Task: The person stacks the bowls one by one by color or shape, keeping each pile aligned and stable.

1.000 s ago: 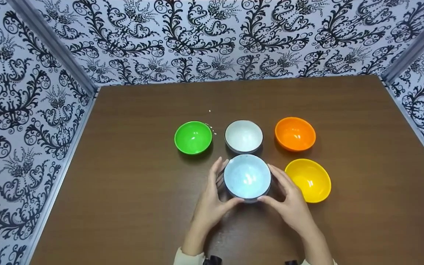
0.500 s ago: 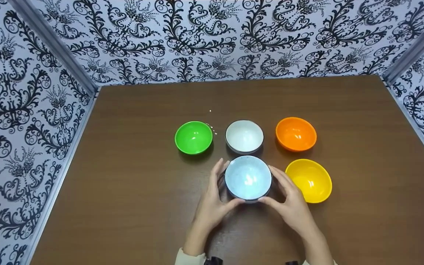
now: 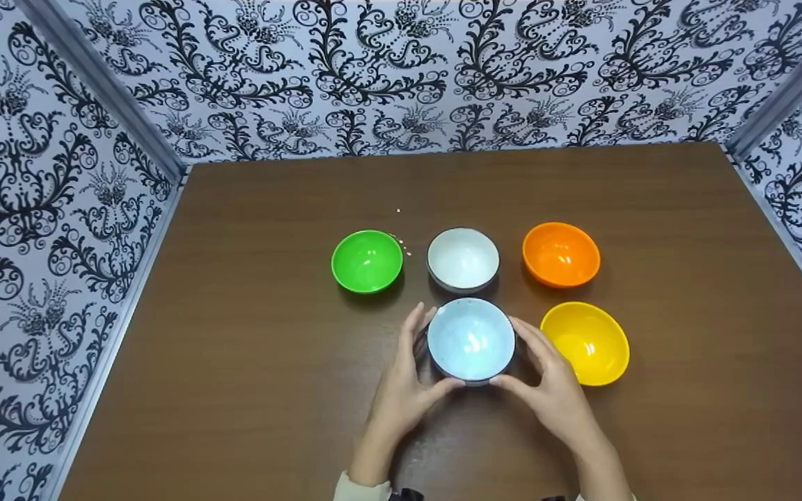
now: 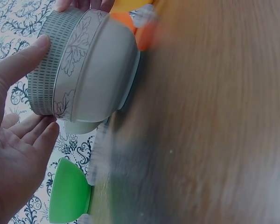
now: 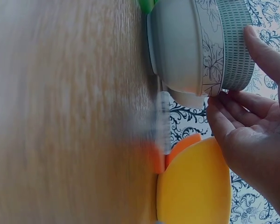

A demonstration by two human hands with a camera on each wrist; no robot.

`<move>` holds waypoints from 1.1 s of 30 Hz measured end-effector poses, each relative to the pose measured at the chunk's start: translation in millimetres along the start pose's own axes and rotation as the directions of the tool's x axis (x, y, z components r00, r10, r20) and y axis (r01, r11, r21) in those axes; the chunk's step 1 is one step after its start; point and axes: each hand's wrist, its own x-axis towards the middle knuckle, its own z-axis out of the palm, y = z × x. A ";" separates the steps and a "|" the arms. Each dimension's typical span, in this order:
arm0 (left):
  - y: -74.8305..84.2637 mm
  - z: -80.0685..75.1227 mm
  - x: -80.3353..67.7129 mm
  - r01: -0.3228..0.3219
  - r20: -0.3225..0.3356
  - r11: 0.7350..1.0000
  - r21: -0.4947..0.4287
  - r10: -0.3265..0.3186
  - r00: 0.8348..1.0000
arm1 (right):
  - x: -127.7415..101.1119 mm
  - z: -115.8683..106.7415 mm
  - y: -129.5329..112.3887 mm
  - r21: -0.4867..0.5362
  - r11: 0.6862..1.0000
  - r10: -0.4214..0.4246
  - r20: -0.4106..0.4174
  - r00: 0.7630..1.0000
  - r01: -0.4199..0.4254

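Both hands hold a patterned bowl with a pale blue inside (image 3: 470, 339), green dashes showing on its outer wall (image 4: 56, 60). It sits nested in a white bowl with a leaf-print band (image 5: 182, 46), which stands on the table. My left hand (image 3: 404, 383) grips the upper bowl's left side, thumb at the near side and fingers round the far side. From the right, my right hand (image 3: 547, 379) grips it the same way. A white bowl (image 3: 463, 259) stands just behind the stack, and a yellow bowl (image 3: 585, 344) is close beside the right hand.
A green bowl (image 3: 367, 261) stands at the back left, an orange bowl (image 3: 561, 255) at the back right. Small white specks (image 3: 404, 247) lie by the green bowl. Patterned walls (image 3: 401, 76) border the brown table (image 3: 234, 313) at the back and sides.
The held bowl and both hands have shifted very slightly toward the near edge in the head view. The other bowls stay in place.
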 end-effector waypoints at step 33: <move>2.6 2.7 0.8 0.047 0.014 0.990 0.133 -0.049 0.999 | 0.7 -1.6 3.2 -0.042 0.999 0.023 0.040 0.999 -0.022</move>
